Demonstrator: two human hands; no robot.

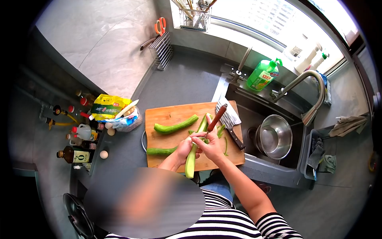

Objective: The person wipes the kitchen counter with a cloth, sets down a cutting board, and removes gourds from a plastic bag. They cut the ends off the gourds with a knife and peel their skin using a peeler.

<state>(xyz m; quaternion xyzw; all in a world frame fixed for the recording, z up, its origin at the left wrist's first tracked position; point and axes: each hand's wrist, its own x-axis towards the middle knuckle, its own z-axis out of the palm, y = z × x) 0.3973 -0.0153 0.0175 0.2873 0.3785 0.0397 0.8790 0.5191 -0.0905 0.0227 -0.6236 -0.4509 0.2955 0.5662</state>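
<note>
My left hand (184, 149) is closed around the middle of a partly peeled, pale green cucumber (191, 162), which points down over the board's near edge. My right hand (211, 146) grips a peeler with a reddish-brown handle (218, 118) against that cucumber; fingers mostly hide its head. Beneath both hands is a wooden cutting board (159, 113). Two darker green cucumbers lie on it at the left, an upper cucumber (176, 124) and a lower cucumber (160, 151). Green peel strips (225, 146) lie right of my right hand. A cleaver (228, 116) rests at the board's right side.
Right of the board, a sink (246, 97) holds a steel bowl (276, 137), with a faucet (318, 87) above. Green dish soap (263, 75) stands behind. At left are a yellow bag (106, 106), several eggs (104, 154) and bottles (75, 155). A knife rack (161, 51) stands at the back.
</note>
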